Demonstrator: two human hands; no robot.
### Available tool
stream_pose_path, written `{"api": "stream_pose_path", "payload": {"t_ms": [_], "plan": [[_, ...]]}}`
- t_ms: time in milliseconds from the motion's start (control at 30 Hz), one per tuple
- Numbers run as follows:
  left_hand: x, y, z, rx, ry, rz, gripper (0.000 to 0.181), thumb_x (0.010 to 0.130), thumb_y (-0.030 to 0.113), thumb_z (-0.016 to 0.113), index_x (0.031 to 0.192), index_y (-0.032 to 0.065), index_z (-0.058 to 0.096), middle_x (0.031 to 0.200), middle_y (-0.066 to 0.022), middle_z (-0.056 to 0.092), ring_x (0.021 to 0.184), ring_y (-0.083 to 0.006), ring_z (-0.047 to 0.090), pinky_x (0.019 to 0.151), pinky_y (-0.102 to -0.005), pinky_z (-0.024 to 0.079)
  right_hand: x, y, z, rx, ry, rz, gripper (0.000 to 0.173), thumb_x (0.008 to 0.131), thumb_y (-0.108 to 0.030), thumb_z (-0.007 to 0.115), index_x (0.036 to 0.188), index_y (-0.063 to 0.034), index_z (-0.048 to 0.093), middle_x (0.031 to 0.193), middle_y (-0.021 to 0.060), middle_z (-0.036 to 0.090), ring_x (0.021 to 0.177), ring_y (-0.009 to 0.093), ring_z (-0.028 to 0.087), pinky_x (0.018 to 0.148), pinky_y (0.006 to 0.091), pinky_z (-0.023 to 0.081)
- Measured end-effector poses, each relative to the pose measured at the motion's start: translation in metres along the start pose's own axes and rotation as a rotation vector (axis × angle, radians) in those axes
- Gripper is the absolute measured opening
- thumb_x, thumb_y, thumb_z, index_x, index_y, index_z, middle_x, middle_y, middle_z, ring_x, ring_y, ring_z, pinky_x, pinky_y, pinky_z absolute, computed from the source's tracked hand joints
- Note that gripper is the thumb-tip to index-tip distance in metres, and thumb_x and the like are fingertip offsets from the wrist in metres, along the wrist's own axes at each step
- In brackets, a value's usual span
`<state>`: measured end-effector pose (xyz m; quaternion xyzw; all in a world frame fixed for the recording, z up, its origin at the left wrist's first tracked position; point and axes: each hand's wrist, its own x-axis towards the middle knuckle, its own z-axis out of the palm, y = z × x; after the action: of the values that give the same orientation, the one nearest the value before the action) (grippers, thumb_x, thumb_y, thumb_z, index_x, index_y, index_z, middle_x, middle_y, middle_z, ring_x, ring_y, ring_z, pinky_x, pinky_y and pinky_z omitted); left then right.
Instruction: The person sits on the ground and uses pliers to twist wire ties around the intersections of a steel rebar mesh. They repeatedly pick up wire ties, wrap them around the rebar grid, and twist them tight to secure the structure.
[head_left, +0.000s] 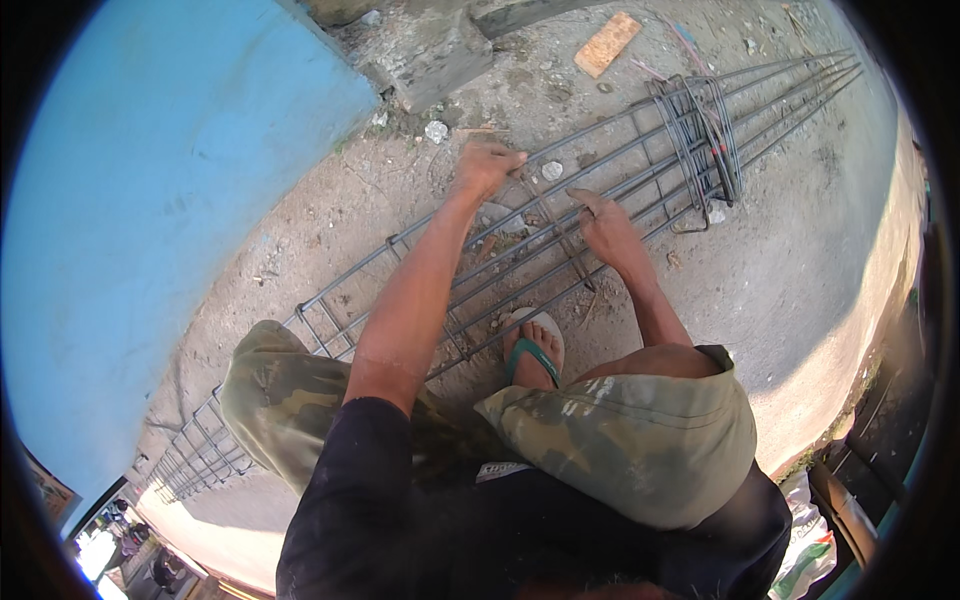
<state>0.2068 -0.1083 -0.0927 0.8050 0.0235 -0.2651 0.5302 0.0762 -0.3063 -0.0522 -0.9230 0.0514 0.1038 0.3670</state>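
Observation:
A long cage of steel reinforcing bars (495, 259) runs from lower left to upper right across the ground before me. My left hand (487, 166) is at the bar on the cage's far side, fingers bent; whether they grip it is unclear. Over the near bars is my right hand (602, 225), its index finger stretched towards the middle of the cage. A steel stirrup (559, 229) crosses the bars between the hands. Several loose stirrups (690, 142) are bunched around the bars at the upper right, and a tool with red marks on its handles (721, 169) hangs among them.
A blue wall (187, 172) stands at the left, with a concrete block (442, 64) by its corner. A piece of brick (607, 43) and stones (436, 132) lie beyond the cage. My sandalled foot (534, 349) is beside the bars. People (163, 570) are visible far off at lower left.

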Motion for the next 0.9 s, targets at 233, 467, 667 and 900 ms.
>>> {"api": "stream_pose_path", "payload": {"t_ms": [233,467,667,900], "plan": [[0.003,-0.001,-0.004,-0.174,-0.071,-0.102,0.027,0.081,0.027,0.078,0.093,0.0035,0.077,0.075,-0.0046,0.071,0.073,-0.0161,0.061,0.071,-0.0338,0.047,0.07,0.009,0.038,0.324,-0.1,0.01,0.033,0.086,-0.007,0.055,0.116,0.0007,0.066,0.11,0.0212,0.068,0.097,0.033,0.065,0.087,0.0371,0.049],[0.0,0.0,-0.006,0.024,-0.072,-0.042,0.026,0.086,0.025,0.075,0.096,0.0008,0.074,0.083,-0.0072,0.071,0.078,-0.0134,0.062,0.066,-0.0301,0.047,0.071,-0.02,0.039,0.408,-0.132,0.083,0.028,0.094,-0.021,0.058,0.112,-0.002,0.069,0.079,0.0097,0.068,0.071,0.018,0.06,0.069,0.0344,0.048],[0.001,-0.013,0.005,-0.048,0.01,0.067,0.02,0.087,0.019,0.072,0.089,-0.0007,0.074,0.07,-0.0042,0.067,0.063,-0.0116,0.057,0.058,-0.0285,0.044,0.064,-0.019,0.055,0.363,0.014,0.053,0.029,0.094,-0.023,0.058,0.109,-0.0016,0.069,0.077,0.0148,0.068,0.072,0.025,0.065,0.069,0.037,0.049],[-0.002,-0.004,-0.006,-0.319,-0.093,-0.044,0.022,0.092,0.021,0.066,0.093,-0.0003,0.072,0.071,-0.0045,0.064,0.053,-0.0091,0.048,0.046,-0.0255,0.032,0.059,-0.02,0.064,0.266,0.21,-0.111,0.023,0.094,-0.02,0.056,0.106,-0.0054,0.068,0.087,0.024,0.066,0.083,0.044,0.063,0.071,0.0456,0.05]]}}
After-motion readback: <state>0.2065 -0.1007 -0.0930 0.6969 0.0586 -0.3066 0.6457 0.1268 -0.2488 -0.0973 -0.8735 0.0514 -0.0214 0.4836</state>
